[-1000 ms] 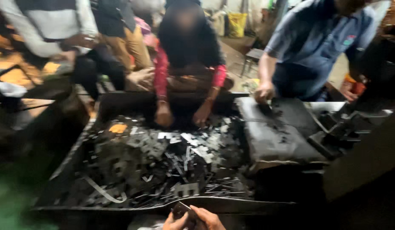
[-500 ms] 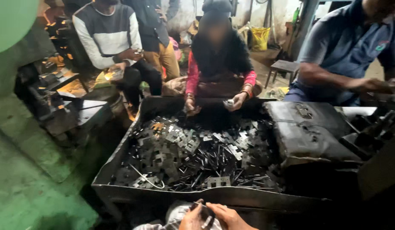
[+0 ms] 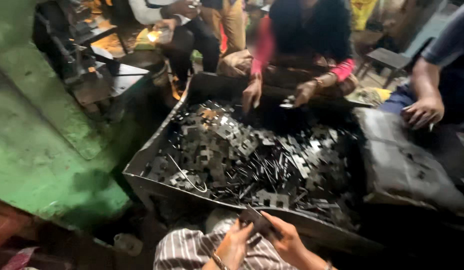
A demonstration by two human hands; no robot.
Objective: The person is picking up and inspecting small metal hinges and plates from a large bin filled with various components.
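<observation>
Both hands are closed on one small dark flat metal piece (image 3: 257, 222), which is held just above the lap at the near edge of the tray: the left hand (image 3: 234, 245) pinches its left end with curled fingers, and the right hand (image 3: 287, 240) grips its right end from the other side. How tightly it is pinched cannot be told through the blur. Only this single piece is seen lifted out; a large heap of stamped dark metal pieces (image 3: 252, 155) is left lying in the big dark metal tray (image 3: 142, 175), so much appears undone. A bent loop of thin wire (image 3: 189, 180) lies on the heap near the front. Across the tray a person's two hands (image 3: 252, 95) are reaching into the pile, and another person's hand (image 3: 422, 112) rests on a dark padded block (image 3: 407, 170) at the right. Striped cloth (image 3: 192, 252) covers the lap.
</observation>
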